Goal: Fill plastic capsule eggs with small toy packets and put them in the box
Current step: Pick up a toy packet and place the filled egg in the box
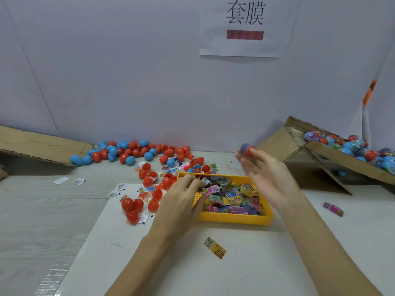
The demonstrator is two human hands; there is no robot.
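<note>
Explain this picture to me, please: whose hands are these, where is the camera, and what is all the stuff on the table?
No robot here: a person works bare-handed, and a wide-angle camera worn on their head looks forward and down. The left hand reaches into a yellow tray full of small toy packets, fingers curled among them. The blurred right hand is raised, with a red-and-blue capsule egg at its fingertips; whether it grips the egg I cannot tell. On the right, a tilted cardboard box holds filled eggs. Across the table lie empty red and blue eggs, open red halves and two stray packets. A paper sign hangs on the wall.
</note>
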